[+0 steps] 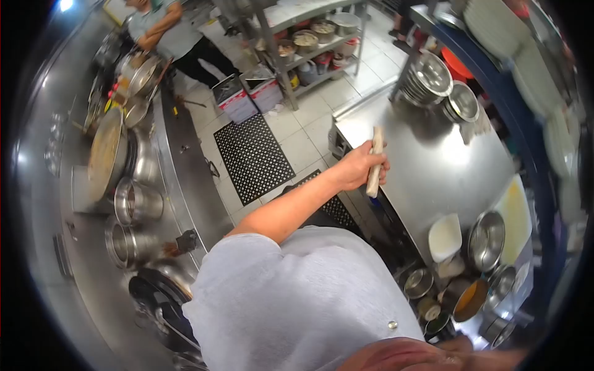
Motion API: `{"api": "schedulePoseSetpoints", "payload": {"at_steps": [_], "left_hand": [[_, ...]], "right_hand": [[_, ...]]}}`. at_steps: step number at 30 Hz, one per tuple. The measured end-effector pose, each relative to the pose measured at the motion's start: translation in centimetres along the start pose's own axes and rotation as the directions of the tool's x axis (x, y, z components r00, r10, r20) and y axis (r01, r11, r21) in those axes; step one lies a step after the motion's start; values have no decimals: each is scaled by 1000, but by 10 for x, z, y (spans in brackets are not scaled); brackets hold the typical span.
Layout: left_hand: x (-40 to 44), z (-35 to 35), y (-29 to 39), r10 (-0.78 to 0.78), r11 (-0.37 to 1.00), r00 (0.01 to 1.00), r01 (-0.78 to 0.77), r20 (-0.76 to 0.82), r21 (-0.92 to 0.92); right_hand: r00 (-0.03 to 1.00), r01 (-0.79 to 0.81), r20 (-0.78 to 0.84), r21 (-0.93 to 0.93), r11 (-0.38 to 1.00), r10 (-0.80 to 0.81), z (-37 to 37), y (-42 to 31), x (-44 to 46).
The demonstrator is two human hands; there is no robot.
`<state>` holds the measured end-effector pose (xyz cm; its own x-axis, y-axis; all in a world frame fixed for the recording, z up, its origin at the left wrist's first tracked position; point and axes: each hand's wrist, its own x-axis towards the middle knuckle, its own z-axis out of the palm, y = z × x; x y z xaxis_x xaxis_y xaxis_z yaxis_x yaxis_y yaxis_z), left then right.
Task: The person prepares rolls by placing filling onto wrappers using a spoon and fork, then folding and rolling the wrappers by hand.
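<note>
Steel counter [439,179] gleaming, and at its near edge the left hand [366,166] wraps its fingers round one pale rod [376,148]. Looks light, stiff, probably wooden, not slippery; mid-length, as now, seems the sound grip. Right hand [459,346] blurs low down: fingers, can't tell. On the counter, two bowl stacks [428,74], one white tub [445,235]; left of it, two mats [253,157].

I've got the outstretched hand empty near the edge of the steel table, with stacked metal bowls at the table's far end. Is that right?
Not quite: the outstretched hand isn't empty. The head view shows it gripping a pale rod, near the edge of the steel table, with stacked metal bowls at the far end.
</note>
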<state>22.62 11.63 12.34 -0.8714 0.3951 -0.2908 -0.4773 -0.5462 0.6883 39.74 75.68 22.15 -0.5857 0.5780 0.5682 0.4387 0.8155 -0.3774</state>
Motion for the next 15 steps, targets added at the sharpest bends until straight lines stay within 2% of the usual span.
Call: {"api": "schedulePoseSetpoints", "payload": {"at_steps": [2,4,5,8,9,12,13,14,15], "left_hand": [[-15,-30,11,14,1000,997,-14,-70,3],[-35,-64,28,-24,996,990,36,-139,85],[-45,-77,41,-6,997,989,17,-147,71],[-78,-105,92,133,975,989,-121,-56,186],[-90,-107,110,149,977,987,-137,-66,163],[-126,-155,163,234,852,972,-220,29,475],[-129,-170,169,223,815,974,-209,40,540],[-136,-187,176,192,776,981,-152,0,612],[-140,-209,179,200,784,980,-143,-27,604]], "right_hand": [[999,-44,3,113,993,44,-4,-55,-45],[993,-102,87,261,960,82,2,-115,-89],[983,-145,155,328,933,98,6,-144,-112],[894,-307,439,449,839,92,37,-229,-177],[838,-363,542,463,809,65,56,-260,-199],[516,-471,839,443,763,-169,135,-388,-271],[372,-471,857,506,722,-358,193,-402,-301],[344,-365,821,564,741,-455,195,-467,-336],[274,-335,783,621,709,-558,210,-504,-362]]}}
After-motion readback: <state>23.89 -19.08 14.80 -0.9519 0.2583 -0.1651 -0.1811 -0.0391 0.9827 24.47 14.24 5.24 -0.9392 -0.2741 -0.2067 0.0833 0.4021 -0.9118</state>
